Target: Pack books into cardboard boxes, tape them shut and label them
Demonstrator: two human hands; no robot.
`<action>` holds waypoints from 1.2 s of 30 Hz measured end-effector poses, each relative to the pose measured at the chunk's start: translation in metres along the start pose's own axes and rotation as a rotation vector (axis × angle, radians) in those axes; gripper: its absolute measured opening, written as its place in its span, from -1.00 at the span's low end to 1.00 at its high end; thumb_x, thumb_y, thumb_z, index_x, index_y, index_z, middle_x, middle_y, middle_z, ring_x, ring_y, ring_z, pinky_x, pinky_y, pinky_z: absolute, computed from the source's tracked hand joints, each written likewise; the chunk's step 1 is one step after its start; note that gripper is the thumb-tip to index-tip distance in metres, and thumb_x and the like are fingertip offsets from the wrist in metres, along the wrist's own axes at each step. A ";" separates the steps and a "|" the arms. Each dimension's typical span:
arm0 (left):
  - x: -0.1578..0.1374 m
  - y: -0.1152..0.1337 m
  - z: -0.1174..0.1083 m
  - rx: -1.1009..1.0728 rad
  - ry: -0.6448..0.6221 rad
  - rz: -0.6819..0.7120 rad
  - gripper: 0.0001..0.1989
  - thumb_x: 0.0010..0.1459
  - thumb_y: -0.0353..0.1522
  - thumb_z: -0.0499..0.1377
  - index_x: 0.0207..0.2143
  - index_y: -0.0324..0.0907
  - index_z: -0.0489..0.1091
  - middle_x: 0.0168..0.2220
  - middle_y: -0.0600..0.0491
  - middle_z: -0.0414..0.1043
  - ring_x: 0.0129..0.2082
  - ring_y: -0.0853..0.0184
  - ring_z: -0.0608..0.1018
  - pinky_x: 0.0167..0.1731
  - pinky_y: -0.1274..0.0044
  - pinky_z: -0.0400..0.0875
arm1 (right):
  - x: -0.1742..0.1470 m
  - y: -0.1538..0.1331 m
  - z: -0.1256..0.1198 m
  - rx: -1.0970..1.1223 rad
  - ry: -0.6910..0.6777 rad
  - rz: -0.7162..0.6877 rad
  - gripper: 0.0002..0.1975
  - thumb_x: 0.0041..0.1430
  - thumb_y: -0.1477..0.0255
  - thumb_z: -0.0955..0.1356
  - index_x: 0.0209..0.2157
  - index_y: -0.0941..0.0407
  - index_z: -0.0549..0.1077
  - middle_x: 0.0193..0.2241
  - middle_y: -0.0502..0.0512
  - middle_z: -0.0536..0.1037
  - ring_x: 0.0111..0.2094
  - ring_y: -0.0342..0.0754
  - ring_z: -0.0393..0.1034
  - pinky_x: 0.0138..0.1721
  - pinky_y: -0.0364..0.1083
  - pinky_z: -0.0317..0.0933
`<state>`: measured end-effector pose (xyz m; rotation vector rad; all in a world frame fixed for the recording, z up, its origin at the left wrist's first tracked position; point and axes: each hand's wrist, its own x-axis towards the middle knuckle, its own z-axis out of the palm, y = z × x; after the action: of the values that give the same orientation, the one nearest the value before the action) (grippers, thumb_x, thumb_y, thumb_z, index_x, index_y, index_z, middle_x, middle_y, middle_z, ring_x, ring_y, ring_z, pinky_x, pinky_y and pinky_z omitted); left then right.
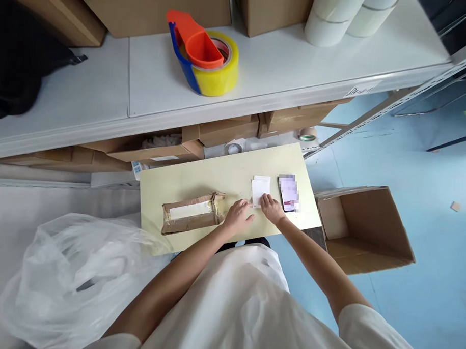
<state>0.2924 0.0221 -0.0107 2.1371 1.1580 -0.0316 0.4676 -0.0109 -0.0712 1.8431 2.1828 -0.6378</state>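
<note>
On a pale yellow table [202, 176] lie white paper slips [260, 187], one slightly overlapping another. My right hand [272, 209] has its fingers together at the lower right corner of these slips. My left hand [238, 217] is just left of them, thumb apart from the fingers, holding nothing; its fingertips come close to the slips' left edge. Left of that hand sits a brown cardboard box [189, 223], wrapped in clear tape with a white label on top. A phone [288, 191] with a lit, partly blurred screen lies right of the slips.
A white shelf [152, 80] above the table's far side bears a tape dispenser [202, 56], cartons and white rolls [330, 22]. An open cardboard box [369, 225] stands right of the table. A clear plastic bag [76, 271] bulges at the left. More cartons [227, 131] fill the lower shelf.
</note>
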 end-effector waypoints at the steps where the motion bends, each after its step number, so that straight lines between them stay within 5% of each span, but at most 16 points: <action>1: 0.004 -0.001 0.003 -0.005 -0.014 -0.024 -0.67 0.10 -0.34 0.19 -0.05 -0.17 0.40 0.04 -0.12 0.39 0.09 0.17 0.41 0.12 0.34 0.30 | 0.001 0.003 -0.002 -0.012 -0.003 -0.021 -0.56 0.24 0.67 0.08 0.09 0.36 0.33 0.11 0.51 0.35 0.12 0.18 0.28 -0.07 0.03 0.31; 7: 0.024 -0.003 0.016 -0.181 -0.057 -0.270 -0.64 0.11 -0.32 0.17 -0.03 -0.25 0.37 0.02 -0.17 0.42 0.08 0.12 0.43 0.10 0.34 0.28 | 0.013 0.021 -0.016 -0.038 -0.022 -0.044 -0.71 0.17 0.68 0.19 -0.19 0.22 0.48 -0.33 0.26 0.58 -0.31 0.03 0.50 -0.38 -0.10 0.24; 15: 0.037 -0.006 0.038 -0.476 -0.055 -0.362 -0.57 0.07 -0.33 0.22 0.02 -0.23 0.36 0.07 -0.18 0.41 0.07 0.10 0.46 0.07 0.34 0.31 | 0.004 0.050 -0.028 -0.018 0.079 0.094 -0.70 0.35 0.43 0.16 -0.27 0.16 0.49 -0.41 0.19 0.57 -0.39 -0.05 0.43 -0.54 -0.15 -0.07; 18: 0.043 -0.003 0.040 -0.635 -0.018 -0.388 -0.59 0.12 -0.28 0.18 0.01 -0.24 0.36 0.02 -0.18 0.45 -0.02 0.16 0.52 -0.02 0.40 0.39 | 0.001 0.058 -0.029 0.031 0.222 0.111 -0.70 0.33 0.31 0.22 -0.36 0.16 0.48 -0.44 0.17 0.55 -0.40 -0.06 0.39 -0.55 -0.14 -0.10; 21: 0.050 0.005 0.034 -0.788 0.001 -0.405 -0.59 0.19 -0.17 0.10 -0.01 -0.24 0.35 -0.04 -0.18 0.49 -0.09 0.21 0.57 -0.13 0.44 0.44 | -0.004 0.061 -0.028 0.072 0.409 0.030 -0.72 0.28 0.30 0.28 -0.44 0.15 0.45 -0.49 0.13 0.51 -0.40 -0.06 0.33 -0.54 -0.13 -0.08; 25: 0.059 0.014 0.025 -1.201 0.045 -0.567 -0.69 0.15 -0.17 0.15 -0.20 -0.22 0.40 -0.22 -0.10 0.54 -0.29 0.30 0.61 -0.24 0.46 0.46 | -0.012 0.052 -0.023 0.108 0.462 -0.127 -0.77 0.27 0.51 0.24 -0.44 0.10 0.44 -0.44 0.11 0.48 -0.36 -0.05 0.29 -0.42 -0.12 0.08; 28: 0.062 0.015 0.023 -1.303 0.106 -0.656 -0.83 0.02 -0.32 0.25 -0.35 -0.22 0.39 -0.34 -0.02 0.52 -0.38 0.38 0.58 -0.26 0.49 0.46 | -0.016 0.038 -0.018 0.341 0.552 -0.037 -0.89 0.19 0.41 0.33 -0.24 0.10 0.46 -0.13 0.23 0.44 -0.13 0.05 0.30 -0.17 -0.01 0.21; 31: 0.061 0.012 0.023 -1.273 0.123 -0.665 -0.89 -0.02 -0.40 0.26 -0.40 -0.21 0.39 -0.41 0.02 0.51 -0.42 0.40 0.55 -0.33 0.51 0.45 | -0.016 0.025 -0.014 0.816 0.606 0.160 -0.31 0.01 0.14 0.43 0.14 0.08 0.23 0.10 0.32 0.27 0.03 0.13 0.25 -0.07 0.10 0.25; 33: 0.060 0.011 0.026 -1.247 0.120 -0.667 -0.89 -0.06 -0.42 0.27 -0.44 -0.21 0.39 -0.46 0.04 0.50 -0.47 0.40 0.54 -0.38 0.53 0.44 | -0.014 0.021 -0.015 1.138 0.595 0.284 -0.18 -0.04 0.07 0.43 0.21 0.03 0.12 0.01 0.25 0.36 -0.06 0.07 0.34 -0.10 0.09 0.29; 36: 0.061 0.012 0.031 -1.194 0.110 -0.668 -0.87 -0.08 -0.43 0.29 -0.49 -0.21 0.36 -0.54 0.07 0.47 -0.52 0.39 0.52 -0.41 0.54 0.42 | -0.011 0.021 -0.021 1.377 0.614 0.438 -0.30 -0.07 0.10 0.44 0.09 0.05 0.28 -0.32 0.05 0.46 -0.29 -0.04 0.39 -0.16 0.03 0.31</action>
<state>0.3469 0.0444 -0.0477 0.6882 1.3916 0.3826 0.4928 -0.0090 -0.0520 3.3566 1.3909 -1.9651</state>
